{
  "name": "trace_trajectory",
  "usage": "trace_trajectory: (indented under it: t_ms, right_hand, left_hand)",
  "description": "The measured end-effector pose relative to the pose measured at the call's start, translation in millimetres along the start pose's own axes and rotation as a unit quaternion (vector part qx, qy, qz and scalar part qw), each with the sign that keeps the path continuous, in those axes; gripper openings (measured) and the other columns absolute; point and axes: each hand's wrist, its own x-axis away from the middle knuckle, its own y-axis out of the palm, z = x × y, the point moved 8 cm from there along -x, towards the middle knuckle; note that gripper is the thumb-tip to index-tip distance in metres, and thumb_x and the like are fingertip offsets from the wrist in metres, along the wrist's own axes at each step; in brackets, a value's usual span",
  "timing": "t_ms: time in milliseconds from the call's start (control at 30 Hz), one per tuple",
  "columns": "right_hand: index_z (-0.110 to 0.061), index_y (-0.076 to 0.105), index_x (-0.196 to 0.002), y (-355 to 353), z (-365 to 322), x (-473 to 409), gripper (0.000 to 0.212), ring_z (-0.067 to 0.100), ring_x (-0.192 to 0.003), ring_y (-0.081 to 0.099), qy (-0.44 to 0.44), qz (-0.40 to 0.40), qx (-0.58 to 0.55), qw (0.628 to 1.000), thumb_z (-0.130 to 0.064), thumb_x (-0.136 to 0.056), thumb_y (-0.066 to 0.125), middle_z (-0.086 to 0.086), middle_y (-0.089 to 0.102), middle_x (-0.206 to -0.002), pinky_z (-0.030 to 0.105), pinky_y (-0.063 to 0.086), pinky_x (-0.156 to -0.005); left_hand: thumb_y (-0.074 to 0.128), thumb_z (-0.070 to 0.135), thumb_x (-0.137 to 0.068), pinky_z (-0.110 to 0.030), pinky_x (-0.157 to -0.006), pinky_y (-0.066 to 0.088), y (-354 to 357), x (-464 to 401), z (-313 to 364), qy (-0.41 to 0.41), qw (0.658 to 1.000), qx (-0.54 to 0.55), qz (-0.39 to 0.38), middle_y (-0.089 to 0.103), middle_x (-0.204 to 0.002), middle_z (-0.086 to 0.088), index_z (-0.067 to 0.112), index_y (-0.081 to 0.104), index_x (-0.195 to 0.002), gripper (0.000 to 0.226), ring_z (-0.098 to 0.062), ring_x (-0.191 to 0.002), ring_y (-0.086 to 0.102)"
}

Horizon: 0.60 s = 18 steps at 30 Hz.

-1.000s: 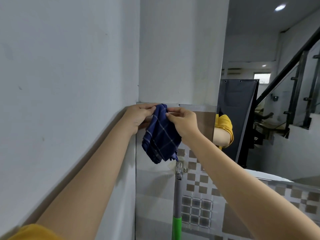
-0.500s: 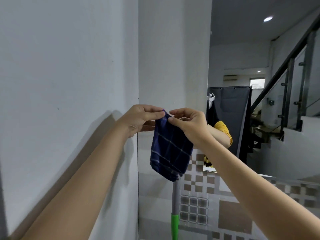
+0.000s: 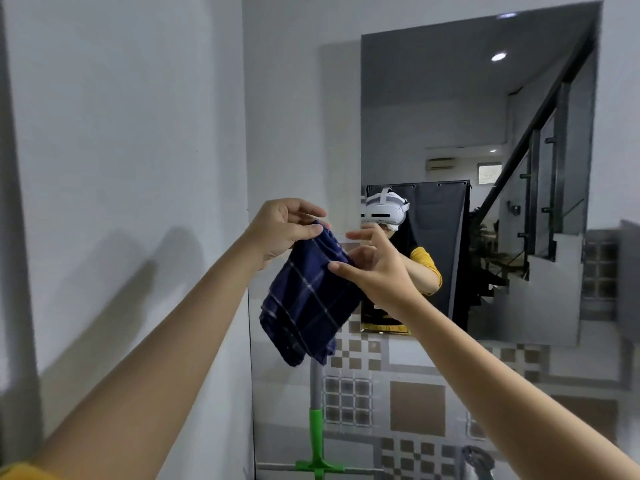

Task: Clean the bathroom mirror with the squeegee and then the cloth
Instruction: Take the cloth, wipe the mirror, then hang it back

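A white wall [image 3: 121,133] fills the left of the frame. The left hand [image 3: 282,228] reaches up to the middle, thumb and fingers pinched on the top corner of the blue checked cloth [image 3: 308,303]. The cloth hangs long and slanted, its low end down and to the left. The right hand [image 3: 375,271] touches the cloth's right edge, fingers spread apart. Below, the squeegee [image 3: 317,427] stands upright with its green bar at the bottom. The mirror [image 3: 502,116] fills the upper right.
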Motion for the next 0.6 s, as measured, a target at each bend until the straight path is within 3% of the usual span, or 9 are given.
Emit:
trace_trajectory:
  t_ms: [67,167,300,367,467,533,600]
  right_hand:
    - [-0.027,0.05,-0.11,-14,-10,7,0.049,0.015,-0.078,0.067,-0.015,-0.013,0.006,1.0,-0.021,-0.074,0.081,0.006,0.065,-0.084,0.031,0.055,-0.071]
    - [-0.029,0.048,-0.115,-30,-16,17,0.059,0.022,-0.09,0.069,-0.012,-0.064,0.029,0.997,-0.016,-0.07,0.084,0.011,0.065,-0.095,0.037,0.059,-0.079]
    - [-0.023,0.052,-0.109,-64,-25,25,0.043,0.026,-0.086,0.071,-0.011,-0.054,0.059,0.997,-0.003,-0.079,0.074,0.012,0.07,-0.089,0.043,0.061,-0.073]
    - [-0.015,0.055,-0.109,-84,-30,30,0.038,0.02,-0.079,0.07,-0.005,-0.035,0.059,0.998,-0.001,-0.079,0.074,0.01,0.069,-0.086,0.04,0.061,-0.073]
    - [-0.014,0.06,-0.099,-117,-34,37,0.036,0.007,-0.067,0.064,-0.011,-0.002,0.042,0.999,0.003,-0.072,0.078,-0.002,0.066,-0.077,0.032,0.057,-0.07]
    - [-0.017,0.06,-0.091,-135,-32,42,0.035,0.007,-0.065,0.065,-0.009,0.0,0.025,1.0,0.003,-0.07,0.08,-0.005,0.068,-0.069,0.029,0.057,-0.067]
    - [-0.014,0.059,-0.094,-149,-30,47,0.034,0.01,-0.065,0.066,-0.003,-0.013,0.002,1.0,0.003,-0.072,0.078,-0.006,0.069,-0.063,0.028,0.057,-0.065]
  left_hand:
    - [0.069,0.002,-0.079,-0.023,-0.07,0.055,7,4,8,0.016,0.999,-0.028,0.033,0.072,-0.086,-0.008,0.011,0.069,-0.095,0.019,-0.015,-0.082,0.068]
    - [0.069,0.004,-0.08,-0.022,-0.069,0.056,23,11,21,0.047,0.994,-0.072,0.072,0.07,-0.081,-0.008,0.016,0.069,-0.092,0.017,-0.018,-0.076,0.067]
    - [0.068,0.008,-0.081,-0.038,-0.079,0.057,47,18,28,0.058,0.99,-0.098,0.086,0.069,-0.082,-0.018,0.02,0.068,-0.092,0.016,-0.033,-0.08,0.065]
    - [0.066,0.013,-0.084,-0.042,-0.081,0.056,62,22,26,0.035,0.994,-0.087,0.062,0.068,-0.078,-0.019,0.018,0.065,-0.101,0.018,-0.036,-0.079,0.065]
    - [0.064,0.01,-0.085,-0.035,-0.077,0.058,98,30,23,-0.025,0.998,-0.035,-0.036,0.071,-0.087,-0.01,0.014,0.055,-0.115,0.032,-0.024,-0.08,0.069]
    - [0.064,0.006,-0.083,-0.034,-0.075,0.058,120,34,30,-0.022,0.996,-0.048,-0.07,0.07,-0.093,-0.016,0.016,0.053,-0.113,0.034,-0.026,-0.082,0.07]
    - [0.064,0.004,-0.083,-0.037,-0.073,0.058,134,34,39,-0.003,0.998,-0.044,-0.046,0.069,-0.091,-0.02,0.02,0.055,-0.101,0.026,-0.031,-0.08,0.069]
